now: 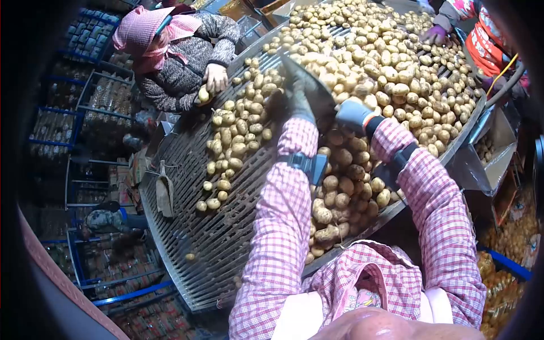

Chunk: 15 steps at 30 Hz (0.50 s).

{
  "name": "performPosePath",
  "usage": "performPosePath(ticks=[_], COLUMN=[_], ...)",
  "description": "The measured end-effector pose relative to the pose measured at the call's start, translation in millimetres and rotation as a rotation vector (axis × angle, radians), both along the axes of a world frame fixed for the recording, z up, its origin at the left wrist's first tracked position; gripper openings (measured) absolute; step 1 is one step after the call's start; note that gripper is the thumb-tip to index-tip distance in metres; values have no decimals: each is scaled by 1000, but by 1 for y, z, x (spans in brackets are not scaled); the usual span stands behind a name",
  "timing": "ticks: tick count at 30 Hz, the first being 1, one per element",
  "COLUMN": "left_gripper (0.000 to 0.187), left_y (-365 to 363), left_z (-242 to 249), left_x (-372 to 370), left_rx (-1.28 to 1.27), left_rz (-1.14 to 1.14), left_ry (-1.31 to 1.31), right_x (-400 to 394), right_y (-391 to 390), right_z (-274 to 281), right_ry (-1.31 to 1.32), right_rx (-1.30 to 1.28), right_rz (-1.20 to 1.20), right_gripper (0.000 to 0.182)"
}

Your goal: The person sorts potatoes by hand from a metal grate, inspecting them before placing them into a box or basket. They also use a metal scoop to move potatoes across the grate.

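Note:
A dark, flat plate with a curved edge (319, 97) stands tilted among the potatoes (391, 73) on the slatted table. My left hand (298, 101), in a grey glove, is closed at its left side; the fingers are partly blurred. My right hand (353, 115), also gloved, is closed at the plate's right edge. Loose potatoes lie in a thick heap beyond both hands. More potatoes (343, 187) sit in shadow between my forearms, and a thinner strip (241, 130) spreads to the left.
Bare slats of the metal table (226, 243) show at left, with a cloth strip (164, 195) on them. A co-worker (175, 56) holds a potato at the far left edge. Another person's gloved hand (435, 35) touches the heap at right. An open carton (487, 150) stands beside the table.

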<state>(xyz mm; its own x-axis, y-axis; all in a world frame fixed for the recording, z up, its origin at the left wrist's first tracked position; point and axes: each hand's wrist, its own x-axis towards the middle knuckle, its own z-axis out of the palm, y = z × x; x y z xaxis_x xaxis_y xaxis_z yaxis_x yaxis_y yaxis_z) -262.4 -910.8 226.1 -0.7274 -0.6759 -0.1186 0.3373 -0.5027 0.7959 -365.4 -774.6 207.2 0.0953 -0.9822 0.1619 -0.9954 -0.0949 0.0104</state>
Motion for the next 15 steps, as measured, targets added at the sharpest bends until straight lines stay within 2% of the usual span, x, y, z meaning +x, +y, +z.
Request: performPosePath(ticks=[2, 4, 6, 9, 10, 11, 13, 15], left_gripper=[91, 94, 96, 56, 53, 54, 60, 63], left_y=[-4, -2, 6, 32, 32, 35, 35, 47], left_z=[-1, 3, 18, 61, 65, 66, 65, 64], left_x=[-41, -67, -66, -7, 23, 57, 140, 232], left_rx=[-50, -89, -129, -167, -191, -199, -100, -36], left_rz=[-48, -68, 2, 177, 218, 241, 340, 419], left_ry=[23, 26, -9, -110, -176, -110, -227, -221], right_x=[-53, -68, -54, -19, 1, 24, 82, 148], right_y=[13, 31, 51, 56, 55, 53, 43, 38], right_z=[20, 33, 60, 62, 64, 65, 59, 73], right_ry=[-205, -1071, -1236, -1022, -1000, -998, -1009, -994], right_rx=[257, 288, 300, 179, 171, 174, 142, 278], right_rz=[-56, -691, -665, -441, -383, -347, -326, -262], right_gripper=[15, 17, 17, 20, 23, 26, 33, 35])
